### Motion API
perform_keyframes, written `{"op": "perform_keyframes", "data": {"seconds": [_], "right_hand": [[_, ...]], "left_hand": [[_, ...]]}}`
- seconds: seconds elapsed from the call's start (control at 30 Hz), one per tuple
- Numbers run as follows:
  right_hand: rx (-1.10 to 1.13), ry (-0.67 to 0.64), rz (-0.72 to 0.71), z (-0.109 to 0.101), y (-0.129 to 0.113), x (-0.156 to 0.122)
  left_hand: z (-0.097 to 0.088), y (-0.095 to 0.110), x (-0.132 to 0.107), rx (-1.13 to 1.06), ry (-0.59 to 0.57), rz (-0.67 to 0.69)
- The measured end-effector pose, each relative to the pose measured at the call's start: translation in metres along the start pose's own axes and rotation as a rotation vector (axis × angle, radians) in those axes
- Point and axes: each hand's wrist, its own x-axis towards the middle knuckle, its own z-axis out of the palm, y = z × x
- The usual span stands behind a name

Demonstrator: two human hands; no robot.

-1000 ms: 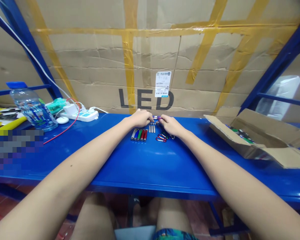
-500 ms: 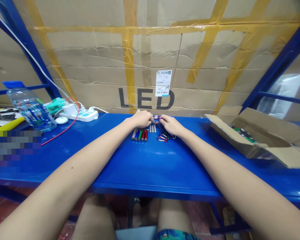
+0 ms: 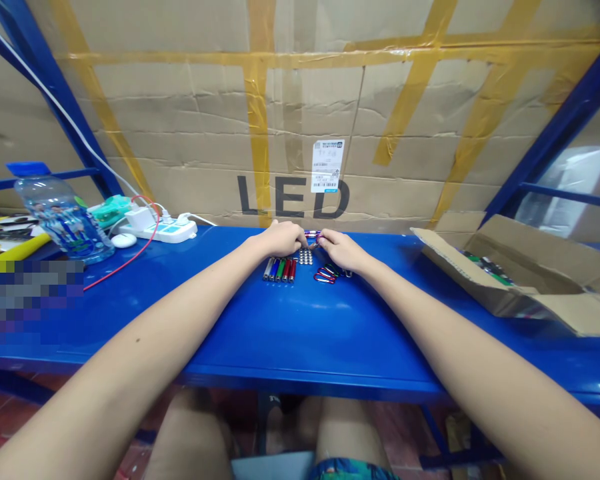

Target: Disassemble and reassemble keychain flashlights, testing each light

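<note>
My left hand (image 3: 285,238) is closed, fingers bent down at the far side of the blue table. My right hand (image 3: 344,249) faces it, thumb and fingers pinched together; whatever either holds is too small to make out. Just beyond the fingertips lie shiny purple and red metal pieces (image 3: 312,234), partly hidden. Below the gap between the hands sit small round silver button cells (image 3: 306,257) in rows. A row of slim metal tubes (image 3: 279,269) in silver, blue, green and red lies under my left hand. Coloured carabiners (image 3: 325,275) lie by my right hand, partly covered by it.
On the right stands an open cardboard box (image 3: 525,293) with green parts inside. To the left are a water bottle (image 3: 63,217), a white power strip (image 3: 173,231) and a red cable (image 3: 140,253). A large taped carton (image 3: 205,147) walls off the table's back.
Both hands stay in almost the same place, with only slight finger and forearm movement. The tubes, button cells and carabiners have not moved.
</note>
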Motion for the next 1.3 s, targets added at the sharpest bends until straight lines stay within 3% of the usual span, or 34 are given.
{"op": "perform_keyframes", "data": {"seconds": [0.43,0.67,0.77,0.83,1.03,1.3], "right_hand": [[0.045,0.009,0.001,-0.002,0.000,0.000],[0.229,0.066,0.039,-0.016,0.012,-0.002],[0.270,0.090,0.069,-0.025,0.017,-0.005],[0.265,0.107,0.088,-0.030,0.018,-0.006],[0.218,0.118,0.135,-0.035,0.011,-0.011],[0.156,0.080,0.101,-0.031,0.015,-0.010]], "left_hand": [[-0.001,0.001,-0.002,-0.032,0.005,-0.018],[-0.012,-0.014,-0.010,-0.127,0.155,-0.006],[-0.019,-0.026,-0.024,-0.123,0.243,-0.138],[-0.021,-0.033,-0.036,-0.104,0.220,-0.281],[-0.012,-0.038,-0.058,-0.072,-0.084,-0.489],[-0.016,-0.041,-0.056,-0.132,-0.104,-0.565]]}}
